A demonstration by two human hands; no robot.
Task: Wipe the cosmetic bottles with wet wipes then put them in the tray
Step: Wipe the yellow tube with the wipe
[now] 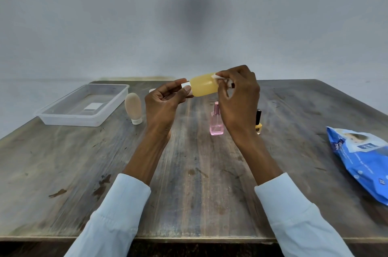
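Wiping yellow bottle [204, 85], frame centre, above table [189, 172].
Our left hand [162, 102] pinches its white cap; right hand [238, 93] fingers curl, pressing wet wipe [218, 77] on bottle's right end. Tray [84, 105] upper left.

I see the tray [84, 105] far left on the table [189, 183], a tube [133, 108] just right of it. The wipes pack [363, 160] lies far right, two small bottles [216, 124] between.

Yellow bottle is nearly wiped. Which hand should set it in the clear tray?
Left. The left hand already grips the yellow plastic bottle by its white cap end, and the clear plastic tray lies on that side. The right hand pinches the white wet wipe.
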